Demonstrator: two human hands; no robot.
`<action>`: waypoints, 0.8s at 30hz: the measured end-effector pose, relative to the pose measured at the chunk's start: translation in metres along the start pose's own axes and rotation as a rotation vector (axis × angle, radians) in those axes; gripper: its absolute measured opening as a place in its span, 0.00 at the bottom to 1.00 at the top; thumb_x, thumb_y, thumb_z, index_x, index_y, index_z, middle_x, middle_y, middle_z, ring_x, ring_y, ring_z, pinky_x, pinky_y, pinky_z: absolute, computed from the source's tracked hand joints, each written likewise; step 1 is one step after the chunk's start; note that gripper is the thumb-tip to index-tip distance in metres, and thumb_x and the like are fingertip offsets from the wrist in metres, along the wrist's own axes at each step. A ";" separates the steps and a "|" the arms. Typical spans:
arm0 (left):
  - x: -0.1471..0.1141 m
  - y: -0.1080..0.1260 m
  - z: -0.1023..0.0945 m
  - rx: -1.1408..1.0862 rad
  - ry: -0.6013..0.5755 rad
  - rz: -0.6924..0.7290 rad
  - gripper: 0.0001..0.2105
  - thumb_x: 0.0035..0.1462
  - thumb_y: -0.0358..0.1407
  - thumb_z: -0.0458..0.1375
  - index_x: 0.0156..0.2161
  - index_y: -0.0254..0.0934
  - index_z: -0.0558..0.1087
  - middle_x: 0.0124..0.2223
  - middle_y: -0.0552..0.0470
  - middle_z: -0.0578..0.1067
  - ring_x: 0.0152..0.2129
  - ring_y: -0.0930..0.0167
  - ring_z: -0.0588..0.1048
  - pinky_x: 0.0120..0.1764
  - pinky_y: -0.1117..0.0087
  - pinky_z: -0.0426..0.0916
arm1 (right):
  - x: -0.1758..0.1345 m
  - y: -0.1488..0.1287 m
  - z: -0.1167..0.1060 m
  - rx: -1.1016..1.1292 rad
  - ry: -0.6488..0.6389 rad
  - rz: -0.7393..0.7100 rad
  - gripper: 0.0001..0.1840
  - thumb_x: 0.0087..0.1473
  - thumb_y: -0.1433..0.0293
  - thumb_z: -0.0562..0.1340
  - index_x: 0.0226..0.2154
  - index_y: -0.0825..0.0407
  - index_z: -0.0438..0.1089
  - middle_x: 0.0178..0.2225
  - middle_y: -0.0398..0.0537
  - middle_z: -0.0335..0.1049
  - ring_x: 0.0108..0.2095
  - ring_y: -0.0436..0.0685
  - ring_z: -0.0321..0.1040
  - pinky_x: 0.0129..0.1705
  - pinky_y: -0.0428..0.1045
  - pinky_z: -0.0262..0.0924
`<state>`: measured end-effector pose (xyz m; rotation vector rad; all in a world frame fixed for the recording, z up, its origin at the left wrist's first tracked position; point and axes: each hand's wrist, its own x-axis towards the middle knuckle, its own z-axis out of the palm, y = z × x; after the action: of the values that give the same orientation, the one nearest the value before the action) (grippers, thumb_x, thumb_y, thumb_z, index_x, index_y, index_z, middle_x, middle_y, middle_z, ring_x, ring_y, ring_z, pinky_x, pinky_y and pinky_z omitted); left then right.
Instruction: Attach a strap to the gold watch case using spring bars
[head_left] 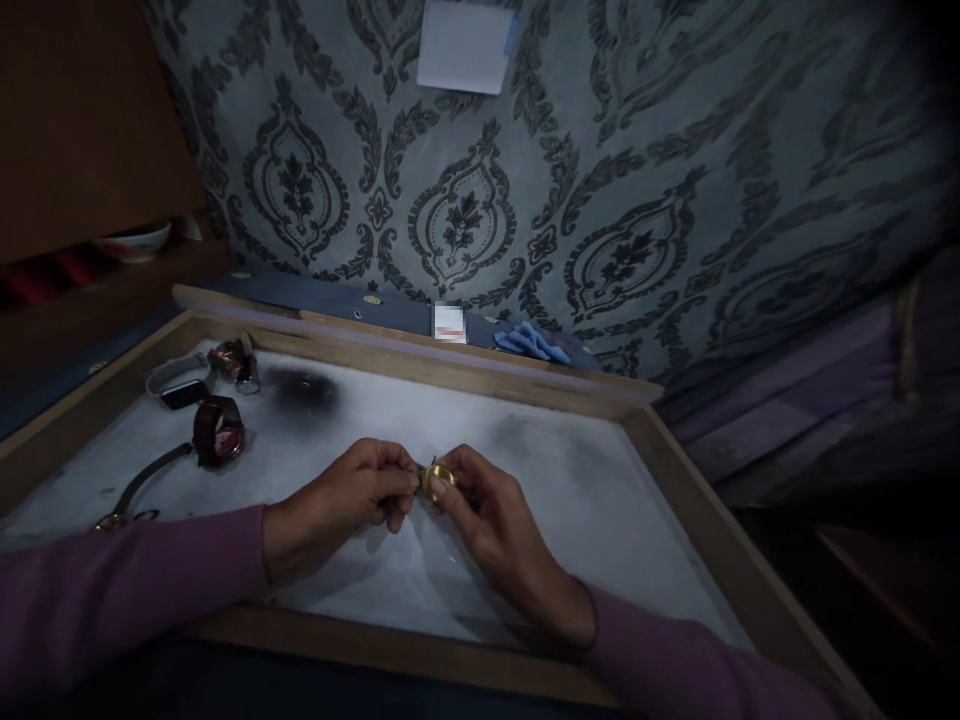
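A round gold-coloured watch case (435, 482) is gripped between the thumb and fingers of my right hand (491, 510), above the white surface. My left hand (371, 485) is closed in a pinch at the left edge of the case. Something small and dark shows between its fingertips and the case, too small to name. On the left of the white surface lie several watches: a brown-strapped watch (217, 435), a watch with a light band and dark face (180, 385), a metallic watch (236, 360) and a gold watch with a dark strap (139, 490).
A raised wooden frame (686, 500) borders the white surface. Behind it are a blue cloth (532, 342) and a small white packet (450, 323). A patterned wall (461, 215) rises at the back, with a white sheet (465, 48). A bowl (135, 242) sits at far left.
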<state>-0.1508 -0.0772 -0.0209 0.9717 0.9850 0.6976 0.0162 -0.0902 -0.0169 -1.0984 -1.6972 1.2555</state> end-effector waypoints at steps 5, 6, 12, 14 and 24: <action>0.001 0.000 0.001 0.036 0.019 -0.014 0.04 0.45 0.33 0.55 0.26 0.35 0.65 0.18 0.58 0.67 0.11 0.79 0.62 0.16 0.76 0.44 | 0.003 0.005 0.000 0.127 -0.035 0.109 0.15 0.57 0.59 0.60 0.27 0.51 0.62 0.23 0.41 0.64 0.24 0.49 0.57 0.26 0.46 0.51; 0.001 0.000 0.001 0.045 0.019 -0.019 0.04 0.45 0.34 0.55 0.26 0.35 0.65 0.18 0.59 0.67 0.11 0.79 0.62 0.16 0.76 0.44 | 0.003 0.006 -0.001 0.150 -0.044 0.133 0.15 0.56 0.59 0.61 0.27 0.52 0.62 0.23 0.41 0.64 0.24 0.49 0.58 0.27 0.46 0.51; 0.002 0.001 -0.002 0.046 -0.019 -0.010 0.06 0.46 0.35 0.57 0.26 0.35 0.64 0.17 0.59 0.67 0.11 0.79 0.63 0.16 0.77 0.45 | 0.006 0.007 -0.005 0.208 -0.071 0.170 0.14 0.54 0.60 0.63 0.27 0.52 0.64 0.22 0.41 0.66 0.24 0.48 0.59 0.27 0.46 0.51; 0.003 0.001 -0.003 0.030 -0.047 -0.010 0.07 0.46 0.35 0.58 0.26 0.36 0.64 0.17 0.58 0.68 0.11 0.79 0.64 0.16 0.77 0.45 | 0.006 0.007 -0.006 0.210 -0.078 0.182 0.15 0.54 0.59 0.63 0.28 0.52 0.64 0.22 0.40 0.66 0.23 0.48 0.58 0.27 0.46 0.50; 0.004 -0.001 -0.007 0.025 -0.113 -0.028 0.11 0.45 0.39 0.61 0.28 0.35 0.64 0.21 0.54 0.73 0.15 0.75 0.72 0.17 0.77 0.51 | 0.008 0.003 -0.010 0.184 -0.128 0.150 0.17 0.53 0.56 0.64 0.27 0.52 0.65 0.22 0.40 0.65 0.25 0.49 0.60 0.28 0.46 0.53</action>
<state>-0.1561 -0.0718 -0.0247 1.0072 0.9080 0.6017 0.0228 -0.0792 -0.0169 -1.0699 -1.5778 1.5725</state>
